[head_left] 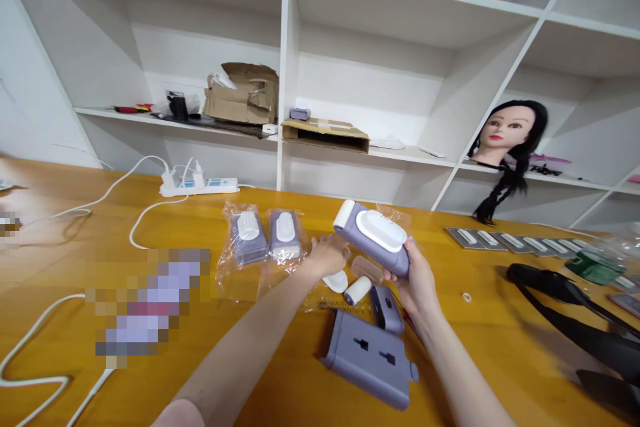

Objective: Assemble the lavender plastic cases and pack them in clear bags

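Note:
My right hand point(419, 280) is closed around the lower end of a purple handheld device point(373, 237) with a white oval pad and a white roller at its top. Just left of it, my left hand point(327, 257) has its fingers curled; what they hold, if anything, is hidden. Below the left hand lie a white oval pad point(336, 281), a clear plastic cover point(367, 269) and a loose white roller point(359, 290). A small purple part point(387, 309) and a larger purple case point(370, 357) with two dark slots sit nearer me.
Two bagged purple devices point(249, 235) stand at left. A power strip point(200, 187) trails white cables near a blurred purple item point(150, 307). Right are several flat grey packs point(510, 242), a black strap point(565, 320) and a green-labelled bottle point(593, 267). White shelves point(370, 67) rise behind.

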`<move>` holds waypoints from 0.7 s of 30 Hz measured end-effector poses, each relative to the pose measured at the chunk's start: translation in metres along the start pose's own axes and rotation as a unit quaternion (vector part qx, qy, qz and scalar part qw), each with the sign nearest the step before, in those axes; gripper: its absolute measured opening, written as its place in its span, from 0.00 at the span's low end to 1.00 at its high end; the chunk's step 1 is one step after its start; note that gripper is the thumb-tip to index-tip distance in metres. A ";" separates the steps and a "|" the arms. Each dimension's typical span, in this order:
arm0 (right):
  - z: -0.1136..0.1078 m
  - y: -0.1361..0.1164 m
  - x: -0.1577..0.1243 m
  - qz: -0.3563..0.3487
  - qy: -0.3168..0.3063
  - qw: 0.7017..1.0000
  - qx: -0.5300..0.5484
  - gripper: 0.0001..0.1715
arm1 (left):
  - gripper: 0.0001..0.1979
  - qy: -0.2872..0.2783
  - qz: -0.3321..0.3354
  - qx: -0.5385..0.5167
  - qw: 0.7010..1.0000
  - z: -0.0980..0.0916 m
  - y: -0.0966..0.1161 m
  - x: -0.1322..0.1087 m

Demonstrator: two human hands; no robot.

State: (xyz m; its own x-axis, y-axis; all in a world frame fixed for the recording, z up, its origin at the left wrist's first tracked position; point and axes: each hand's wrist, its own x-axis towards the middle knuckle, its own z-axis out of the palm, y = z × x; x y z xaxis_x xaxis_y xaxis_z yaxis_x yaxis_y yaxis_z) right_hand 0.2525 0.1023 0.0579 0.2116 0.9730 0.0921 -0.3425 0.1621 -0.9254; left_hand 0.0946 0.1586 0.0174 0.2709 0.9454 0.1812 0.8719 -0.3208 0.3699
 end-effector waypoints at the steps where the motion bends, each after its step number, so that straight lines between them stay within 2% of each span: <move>1: 0.000 0.001 0.000 0.000 0.000 1.000 -0.001 0.17 | 0.17 -0.005 -0.003 -0.011 1.000 0.002 0.001 0.001; 4: -0.002 0.003 0.001 -0.003 -0.001 1.000 -0.003 0.17 | 0.17 -0.003 -0.012 -0.059 0.998 0.006 0.004 0.000; 7: -0.003 0.006 0.002 0.003 -0.008 1.000 -0.005 0.18 | 0.17 0.025 -0.010 -0.129 0.991 0.001 0.003 -0.008; 10: -0.002 0.009 0.002 0.018 -0.024 1.000 -0.011 0.18 | 0.10 0.055 -0.018 -0.216 0.975 -0.011 -0.005 -0.029; 13: 0.001 0.011 -0.001 0.031 -0.045 0.998 -0.015 0.18 | 0.15 0.088 -0.035 -0.318 0.943 -0.028 -0.019 -0.059; 15: 0.005 0.013 -0.004 0.041 -0.066 0.997 -0.021 0.18 | 0.21 0.098 -0.051 -0.386 0.916 -0.039 -0.027 -0.079; 16: 0.007 0.014 -0.006 0.047 -0.078 0.996 -0.026 0.18 | 0.22 0.090 -0.059 -0.439 0.892 -0.044 -0.030 -0.088; 17: 0.009 0.016 -0.009 0.051 -0.090 0.994 -0.031 0.18 | 0.23 0.074 -0.085 -0.559 0.821 -0.047 -0.031 -0.096; 18: 0.011 0.017 -0.012 0.055 -0.102 0.993 -0.037 0.18 | 0.23 0.056 -0.105 -0.628 0.769 -0.049 -0.031 -0.101; 19: 0.014 0.019 -0.015 0.056 -0.114 0.991 -0.048 0.18 | 0.24 0.049 -0.120 -0.662 0.739 -0.049 -0.030 -0.105; 20: 0.016 0.021 -0.018 0.055 -0.125 0.989 -0.061 0.18 | 0.25 0.054 -0.125 -0.675 0.725 -0.048 -0.029 -0.108; 21: 0.018 0.023 -0.021 0.053 -0.136 0.986 -0.077 0.18 | 0.25 0.073 -0.120 -0.666 0.733 -0.046 -0.027 -0.110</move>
State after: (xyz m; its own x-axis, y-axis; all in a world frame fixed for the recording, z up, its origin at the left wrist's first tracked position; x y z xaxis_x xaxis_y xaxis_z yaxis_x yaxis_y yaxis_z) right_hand 0.2235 0.0885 0.0416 -0.0786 0.9947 0.0670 -0.2028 0.0499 -0.9780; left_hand 0.0225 0.0608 0.0291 0.0436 0.9988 0.0243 -0.3102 -0.0096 0.9506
